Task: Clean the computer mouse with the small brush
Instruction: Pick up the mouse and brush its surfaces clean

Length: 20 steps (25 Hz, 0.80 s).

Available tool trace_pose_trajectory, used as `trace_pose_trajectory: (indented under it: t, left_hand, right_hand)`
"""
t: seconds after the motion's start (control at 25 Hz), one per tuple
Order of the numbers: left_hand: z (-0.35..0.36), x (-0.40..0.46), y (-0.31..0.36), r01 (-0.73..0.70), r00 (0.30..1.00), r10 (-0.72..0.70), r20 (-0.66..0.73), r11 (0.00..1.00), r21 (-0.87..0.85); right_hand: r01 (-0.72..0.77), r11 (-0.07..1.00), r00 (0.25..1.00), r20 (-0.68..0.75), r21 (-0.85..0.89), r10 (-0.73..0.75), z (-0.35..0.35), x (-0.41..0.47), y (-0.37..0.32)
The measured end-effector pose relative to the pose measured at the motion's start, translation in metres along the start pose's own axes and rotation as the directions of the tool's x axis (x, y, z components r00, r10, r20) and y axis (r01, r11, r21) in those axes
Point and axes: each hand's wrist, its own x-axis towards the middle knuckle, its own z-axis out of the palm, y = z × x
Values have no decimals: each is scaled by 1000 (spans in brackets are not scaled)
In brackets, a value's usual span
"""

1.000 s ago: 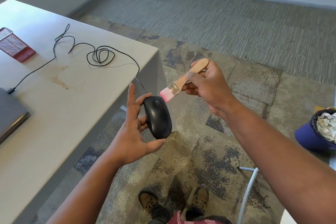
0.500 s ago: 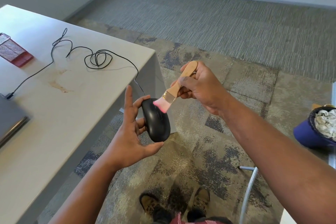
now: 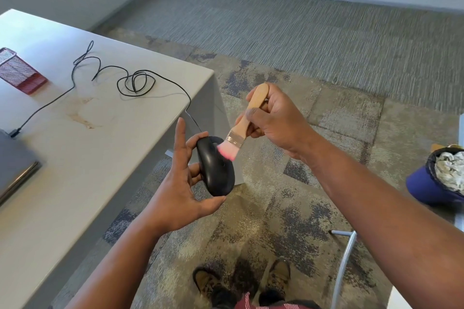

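Our left hand grips the black oval computer mouse in curled fingers, long axis pointing away. Our right hand pinches the wooden pink-bristled brush, bristles on the mouse. The blue bin holds crumpled paper.

The left hand holds a black mouse off the counter's right edge, thumb under its near end, fingers behind it, forefinger straight up. The right hand grips a wooden brush by the handle, its pink bristles touching the mouse's far right side. The mouse's cable runs back over the counter in loose loops toward a laptop at the left edge. A red mesh tray sits far left. On the carpet at right stands a blue bin stuffed with paper. Two shoes show below.
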Motion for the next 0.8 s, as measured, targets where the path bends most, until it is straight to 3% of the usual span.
trace_pose_trajectory:
  t: [0.12, 0.2, 0.28, 0.44, 0.6, 0.68, 0.8]
  left_hand:
    - [1, 0, 0, 0, 1000, 0, 6, 1000, 12]
    - [2, 1, 1, 4, 1000, -4, 14, 1000, 9]
    - [3, 2, 1, 4, 1000, -4, 13, 1000, 3]
    - [3, 2, 0, 1, 1000, -2, 7, 1000, 21]
    - [3, 3, 0, 12, 1000, -12, 8, 1000, -2]
    - [2, 4, 0, 18, 1000, -18, 4, 1000, -15]
    - [3, 4, -2, 30, 999, -30, 11, 1000, -7]
  right_hand:
    - [97, 995, 989, -113, -8, -97, -1, 1, -2]
    - [85, 988, 996, -49, 126, -80, 2, -1, -2]
    - [34, 991, 999, -11, 129, -33, 5, -2, 1]
    - [39, 998, 982, -187, 52, -28, -1, 2, 7]
    - [-25, 936, 998, -43, 351, 43, 2, 0, 6]
    - [-95, 937, 995, -1, 336, 102, 4, 1, 9]
    - [-105, 973, 983, -124, 206, 133, 2, 6, 17]
